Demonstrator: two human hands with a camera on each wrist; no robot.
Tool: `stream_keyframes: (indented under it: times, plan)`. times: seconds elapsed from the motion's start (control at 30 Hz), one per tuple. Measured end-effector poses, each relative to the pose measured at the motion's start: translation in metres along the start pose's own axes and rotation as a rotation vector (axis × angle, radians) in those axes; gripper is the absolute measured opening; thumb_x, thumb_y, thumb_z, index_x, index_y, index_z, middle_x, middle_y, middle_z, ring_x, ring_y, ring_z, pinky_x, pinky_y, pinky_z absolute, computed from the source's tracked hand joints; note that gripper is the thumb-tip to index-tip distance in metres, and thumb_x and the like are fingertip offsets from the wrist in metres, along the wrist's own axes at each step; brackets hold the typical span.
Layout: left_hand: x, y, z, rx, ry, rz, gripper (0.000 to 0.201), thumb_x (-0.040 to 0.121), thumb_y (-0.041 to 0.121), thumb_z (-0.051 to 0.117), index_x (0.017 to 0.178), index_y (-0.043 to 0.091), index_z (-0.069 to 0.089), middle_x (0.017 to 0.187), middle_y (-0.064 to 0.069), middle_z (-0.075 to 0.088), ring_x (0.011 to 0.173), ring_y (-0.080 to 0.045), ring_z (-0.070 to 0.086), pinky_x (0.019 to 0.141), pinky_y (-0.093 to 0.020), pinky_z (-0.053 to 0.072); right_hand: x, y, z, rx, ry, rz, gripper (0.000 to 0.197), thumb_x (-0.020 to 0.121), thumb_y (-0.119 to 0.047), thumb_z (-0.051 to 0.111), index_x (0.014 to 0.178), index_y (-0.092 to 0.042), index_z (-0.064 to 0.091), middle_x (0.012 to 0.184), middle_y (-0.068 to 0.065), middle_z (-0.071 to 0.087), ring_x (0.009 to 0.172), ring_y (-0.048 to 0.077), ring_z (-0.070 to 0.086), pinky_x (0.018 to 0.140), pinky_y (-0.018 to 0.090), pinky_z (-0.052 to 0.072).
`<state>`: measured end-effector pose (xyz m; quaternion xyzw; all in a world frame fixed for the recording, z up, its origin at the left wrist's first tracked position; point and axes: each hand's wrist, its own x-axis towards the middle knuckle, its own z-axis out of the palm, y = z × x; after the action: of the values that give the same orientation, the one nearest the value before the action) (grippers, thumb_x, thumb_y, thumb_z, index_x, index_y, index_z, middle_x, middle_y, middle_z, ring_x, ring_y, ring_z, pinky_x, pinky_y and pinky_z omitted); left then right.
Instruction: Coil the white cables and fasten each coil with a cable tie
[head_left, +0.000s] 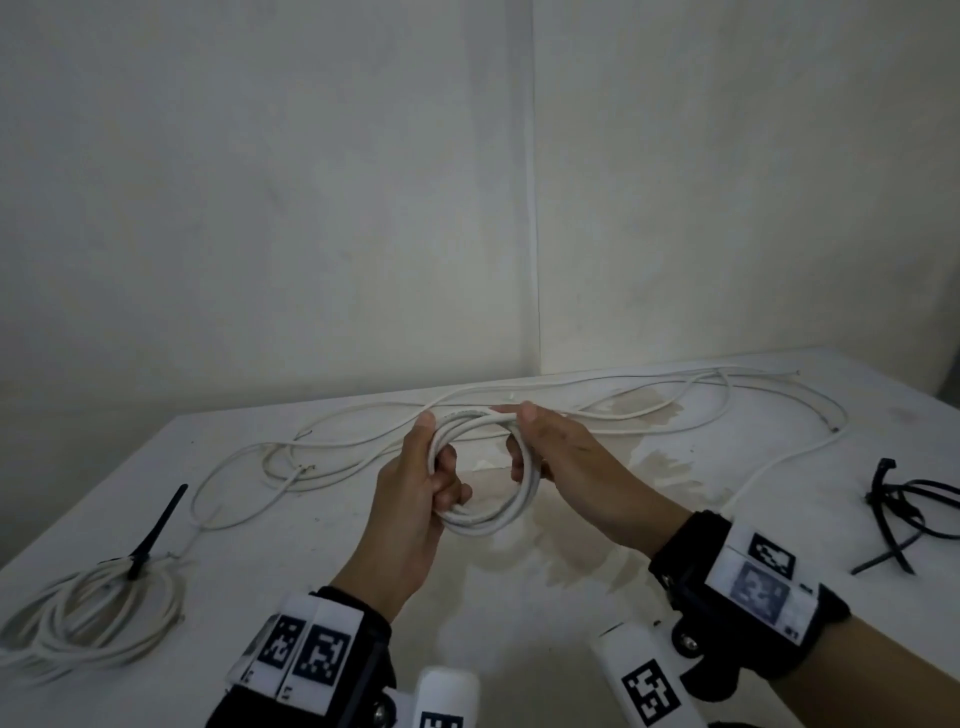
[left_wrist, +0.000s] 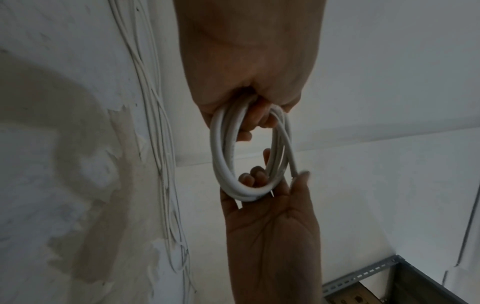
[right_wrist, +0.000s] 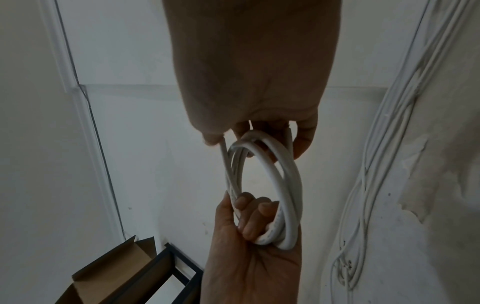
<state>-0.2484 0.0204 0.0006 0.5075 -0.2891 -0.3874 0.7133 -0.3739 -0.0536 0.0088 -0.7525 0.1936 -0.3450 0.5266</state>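
A small coil of white cable (head_left: 488, 467) is held above the table between both hands. My left hand (head_left: 421, 478) grips its left side, fingers curled through the loop (right_wrist: 249, 218). My right hand (head_left: 550, 452) grips the right side, its thumb pinching the cable end at the top (left_wrist: 293, 168). In the wrist views the coil (left_wrist: 223, 156) (right_wrist: 283, 185) hangs as several turns between the two hands. A finished coil (head_left: 98, 613) with a black cable tie (head_left: 156, 530) lies at the near left. Loose black cable ties (head_left: 904, 514) lie at the right.
Loose white cables (head_left: 649, 410) sprawl across the back of the white table (head_left: 545, 597), and another loose cable (head_left: 270, 467) lies left of centre. The wall stands right behind the table. A cardboard box (right_wrist: 114, 271) and metal frame (left_wrist: 376, 273) sit beyond the table.
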Motion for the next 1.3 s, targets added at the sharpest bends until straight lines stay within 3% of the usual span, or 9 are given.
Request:
stream_keyframes:
  times: [0.13,0.27,0.4,0.67,0.73,0.9,1.03,1.17,1.3]
  plan:
    - [0.003,0.0,-0.006,0.033,-0.088,-0.06,0.05,0.097,0.032,0.036,0.057,0.008,0.054,0.044,0.0,0.04,0.038,-0.011,0.041,0.06,-0.029,0.043,0.002,-0.003,-0.004,-0.026,0.0,0.0,0.026,0.098,-0.026,0.034,0.101,-0.028,0.06,0.07,-0.003,0.043,0.065,0.007,0.045,0.07,0.022,0.04]
    - [0.007,0.014,-0.01,0.205,-0.21,-0.167,0.041,0.09,0.018,0.033,0.069,0.0,0.064,0.054,-0.008,0.056,0.049,-0.02,0.056,0.057,-0.028,0.051,0.002,-0.003,-0.014,-0.185,-0.06,-0.018,0.026,0.099,-0.025,0.034,0.11,-0.025,0.058,0.071,-0.009,0.044,0.065,0.002,0.045,0.063,0.008,0.038]
    - [0.002,0.012,0.009,0.334,-0.2,-0.129,0.041,0.097,0.03,0.04,0.066,0.008,0.054,0.043,0.004,0.041,0.04,-0.012,0.042,0.055,-0.028,0.041,0.004,0.002,-0.013,-0.283,-0.09,-0.058,0.031,0.099,-0.024,0.035,0.116,-0.014,0.059,0.095,-0.008,0.061,0.072,-0.01,0.05,0.07,0.008,0.036]
    - [-0.006,-0.001,0.036,0.29,-0.127,-0.057,0.04,0.096,0.025,0.047,0.057,0.015,0.042,0.043,0.009,0.032,0.034,-0.007,0.029,0.049,-0.026,0.032,-0.009,0.005,-0.027,-0.147,0.075,0.095,0.03,0.096,-0.033,0.043,0.121,-0.024,0.056,0.118,-0.007,0.055,0.111,0.004,0.05,0.098,0.016,0.036]
    - [-0.006,-0.003,0.045,0.306,-0.144,-0.054,0.039,0.095,0.024,0.047,0.058,0.014,0.043,0.042,0.009,0.032,0.035,-0.007,0.029,0.049,-0.026,0.032,-0.015,0.004,-0.032,0.001,0.103,0.204,0.026,0.095,-0.036,0.044,0.113,-0.023,0.058,0.11,-0.004,0.06,0.1,0.014,0.06,0.094,0.03,0.045]
    - [-0.007,-0.017,0.059,0.4,-0.191,0.046,0.026,0.096,0.025,0.043,0.078,0.011,0.054,0.052,0.005,0.038,0.041,-0.004,0.037,0.047,-0.019,0.04,-0.025,0.003,-0.051,-0.039,0.156,0.164,0.028,0.096,-0.026,0.045,0.105,-0.008,0.064,0.071,-0.007,0.052,0.065,0.006,0.052,0.065,0.018,0.043]
    - [-0.007,-0.026,0.072,0.507,-0.306,0.176,0.012,0.095,0.019,0.045,0.101,0.023,0.055,0.068,0.003,0.048,0.051,0.002,0.047,0.055,-0.015,0.045,-0.03,0.004,-0.072,-0.022,0.212,0.17,0.028,0.096,-0.022,0.044,0.107,-0.006,0.065,0.07,-0.003,0.046,0.064,0.007,0.047,0.063,0.019,0.04]
    - [-0.004,-0.032,0.088,0.643,-0.367,0.298,0.013,0.095,0.021,0.045,0.099,0.03,0.054,0.066,0.002,0.053,0.053,0.001,0.05,0.055,-0.015,0.043,-0.041,0.004,-0.09,0.007,0.258,0.181,0.026,0.096,-0.02,0.045,0.111,-0.009,0.064,0.071,-0.003,0.047,0.065,0.007,0.047,0.063,0.018,0.04]
    - [-0.005,-0.041,0.11,0.575,-0.349,0.175,0.013,0.095,0.025,0.045,0.097,0.021,0.058,0.062,0.002,0.055,0.053,-0.002,0.054,0.051,-0.013,0.042,-0.053,0.008,-0.107,-0.011,0.314,0.176,0.023,0.096,-0.019,0.046,0.109,-0.012,0.064,0.068,-0.009,0.049,0.063,0.005,0.047,0.063,0.017,0.04]
